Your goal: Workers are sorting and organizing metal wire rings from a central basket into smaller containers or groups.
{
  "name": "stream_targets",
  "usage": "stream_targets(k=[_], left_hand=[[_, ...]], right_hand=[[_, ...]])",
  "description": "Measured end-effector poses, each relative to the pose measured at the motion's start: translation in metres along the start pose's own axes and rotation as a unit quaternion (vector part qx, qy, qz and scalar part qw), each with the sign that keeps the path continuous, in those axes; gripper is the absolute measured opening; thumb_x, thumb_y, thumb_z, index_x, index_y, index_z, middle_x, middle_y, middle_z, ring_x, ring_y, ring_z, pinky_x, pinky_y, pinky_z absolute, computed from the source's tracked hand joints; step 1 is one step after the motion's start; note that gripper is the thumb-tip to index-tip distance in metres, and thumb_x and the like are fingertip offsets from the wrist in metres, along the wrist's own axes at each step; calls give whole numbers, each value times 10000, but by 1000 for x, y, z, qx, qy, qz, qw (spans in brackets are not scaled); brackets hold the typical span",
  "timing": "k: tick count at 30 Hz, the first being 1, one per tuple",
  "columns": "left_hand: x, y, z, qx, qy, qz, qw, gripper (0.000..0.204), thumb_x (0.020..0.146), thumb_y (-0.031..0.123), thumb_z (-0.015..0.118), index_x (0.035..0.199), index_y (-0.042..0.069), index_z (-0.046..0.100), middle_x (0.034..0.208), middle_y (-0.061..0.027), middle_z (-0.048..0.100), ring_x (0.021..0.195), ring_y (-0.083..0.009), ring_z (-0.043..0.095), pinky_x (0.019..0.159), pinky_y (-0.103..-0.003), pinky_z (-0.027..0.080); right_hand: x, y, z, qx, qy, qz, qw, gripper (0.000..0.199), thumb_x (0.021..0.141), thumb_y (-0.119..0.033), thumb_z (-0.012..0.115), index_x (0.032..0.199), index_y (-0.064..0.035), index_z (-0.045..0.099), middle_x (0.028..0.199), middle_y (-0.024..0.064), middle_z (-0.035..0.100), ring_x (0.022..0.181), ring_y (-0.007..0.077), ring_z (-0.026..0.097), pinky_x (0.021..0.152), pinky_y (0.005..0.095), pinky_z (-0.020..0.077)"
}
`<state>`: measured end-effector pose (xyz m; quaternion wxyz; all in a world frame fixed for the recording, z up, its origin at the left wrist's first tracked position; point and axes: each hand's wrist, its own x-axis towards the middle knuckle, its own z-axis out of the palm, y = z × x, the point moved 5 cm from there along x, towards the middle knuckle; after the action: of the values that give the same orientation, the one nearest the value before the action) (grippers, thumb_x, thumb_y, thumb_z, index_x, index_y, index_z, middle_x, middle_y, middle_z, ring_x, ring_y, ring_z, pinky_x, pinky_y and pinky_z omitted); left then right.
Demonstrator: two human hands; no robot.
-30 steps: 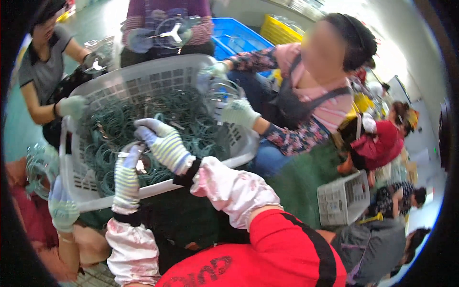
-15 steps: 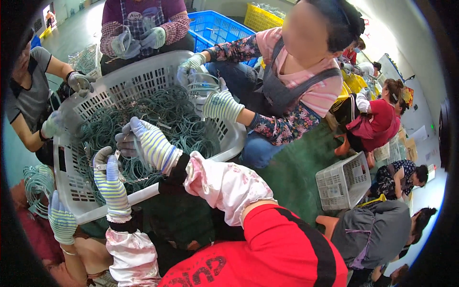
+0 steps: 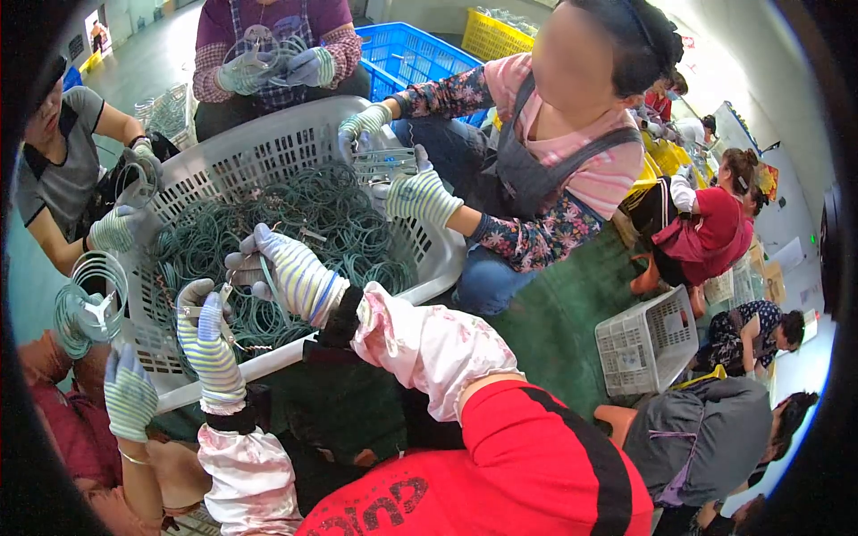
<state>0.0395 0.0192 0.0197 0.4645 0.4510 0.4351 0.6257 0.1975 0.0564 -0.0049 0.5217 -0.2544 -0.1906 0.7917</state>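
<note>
Landmark: large grey lattice basket (image 3: 268,152), centre-left of the head view, partly filled with green wire rings (image 3: 295,223).

Left of the basket, at its outer corner: a co-worker's gloved hand (image 3: 128,393) is raised beside a bundle of pale green rings on a white holder (image 3: 85,304). Above that, by the basket's left wall, a person in a grey shirt (image 3: 63,170) holds a ring in striped gloves.

At the basket's near rim: the wearer's left hand (image 3: 210,348), in a striped glove with a pink floral sleeve cover, stands upright. Its fingers are closed on a small metal clip (image 3: 210,313); exact grip partly hidden by the glove.

Just right of it, inside the basket above the near rim: the wearer's right hand (image 3: 286,272), same glove type. Fingers curled and pinching a thin green ring (image 3: 268,295) that runs down between the two hands. Ring lies over the pile, just inside the near rim.

Far side of the basket: a person in a plaid shirt (image 3: 268,36) works a ring bundle.

Right rim of the basket: a person in a pink top and grey apron (image 3: 572,161) reaches in with both gloved hands on a wire piece.

Well right of the basket: a small white crate (image 3: 648,344) on the green floor (image 3: 554,330).
</note>
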Motion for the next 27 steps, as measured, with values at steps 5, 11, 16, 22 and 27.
stream_targets(k=[5,11,16,22,27], left_hand=[[2,-8,-3,2,-24,11,1000,255,955,146,623,1168,8,598,823,-37,607,589,-55,485,527,-186,376],[19,-2,-28,-109,100,-69,987,286,1002,283,557,1145,45,624,885,10,621,681,-50,509,619,-222,442],[-2,-15,-5,-49,-123,-256,958,217,966,267,620,1050,72,662,845,-3,631,652,-60,528,582,-230,441],[-19,-7,34,-4,-309,-253,917,174,955,249,603,983,83,646,800,-16,639,612,-84,553,586,-241,453],[-28,-13,35,-57,-341,-316,883,324,888,340,659,1026,47,643,800,-12,651,596,-80,563,539,-220,430]], right_hand=[[0,-1,-5,3,4,-4,1000,371,990,-518,530,984,-152,591,1029,102,726,894,248,712,526,249,479],[-19,-35,20,-185,-112,-78,973,400,977,-249,651,1331,-75,588,1184,61,686,880,164,708,539,214,495],[-4,-37,9,-314,-92,-104,939,371,979,-185,639,1328,-63,609,1154,30,699,761,95,652,630,243,525],[-16,-42,24,-496,-76,-105,858,392,1009,-341,586,1228,-27,667,1069,85,720,956,141,662,849,301,541],[-21,-35,13,-430,-136,-86,889,421,1000,-426,583,1187,-67,697,986,15,713,887,66,624,722,223,504]])
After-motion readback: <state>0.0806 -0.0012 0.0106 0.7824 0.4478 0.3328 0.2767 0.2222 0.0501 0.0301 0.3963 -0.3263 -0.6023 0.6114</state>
